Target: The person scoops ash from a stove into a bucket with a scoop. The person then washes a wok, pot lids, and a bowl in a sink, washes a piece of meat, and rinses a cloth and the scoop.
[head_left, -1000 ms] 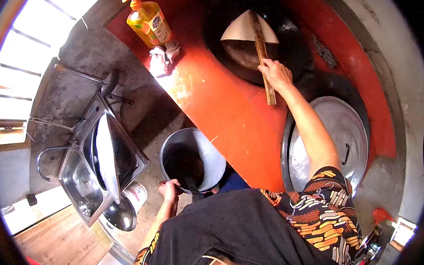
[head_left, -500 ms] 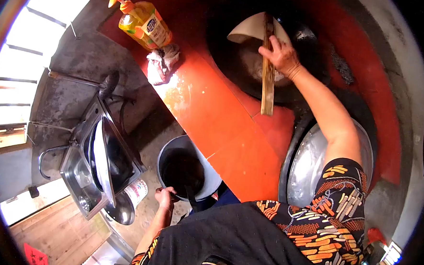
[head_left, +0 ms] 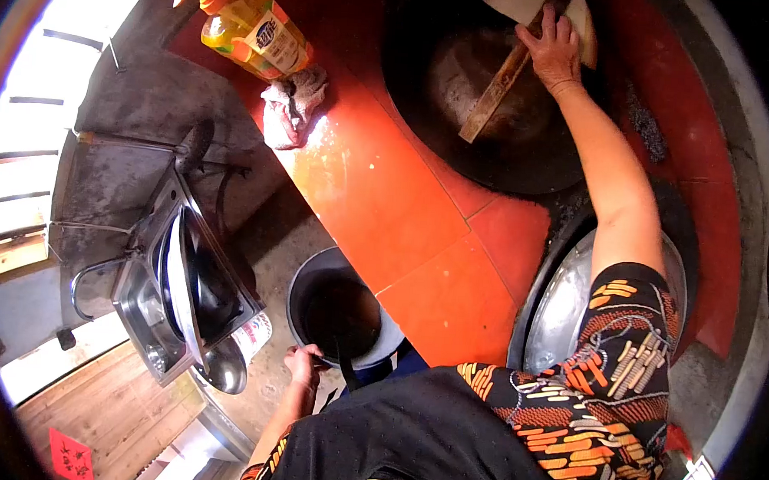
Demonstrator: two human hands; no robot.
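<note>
In the head view, my right hand [head_left: 554, 56] is closed on the flat wooden handle [head_left: 496, 94] of a pale scoop [head_left: 512, 2], over the far side of a large dark wok [head_left: 527, 165] set in the red-tiled stove. A little brownish liquid seems to lie in the wok's bottom. Low on the left, my left hand [head_left: 303, 366] grips the near rim of a grey bucket [head_left: 386, 337] with dark contents. A dark strip-like piece, its kind unclear, stands at the bucket's near side.
A yellow pump bottle [head_left: 256, 35] and a crumpled cloth [head_left: 292, 109] sit on the red tiled ledge [head_left: 411, 233]. A shiny metal lid [head_left: 559, 310] covers a second pot at right. At left is a steel sink [head_left: 137, 310] holding a large pan, with a metal bowl [head_left: 224, 367] beside it.
My right hand has moved the scoop away and to the right across the wok, and its handle now slants. Whitish stuff in the wok no longer shows. My left hand stays at the bucket.
</note>
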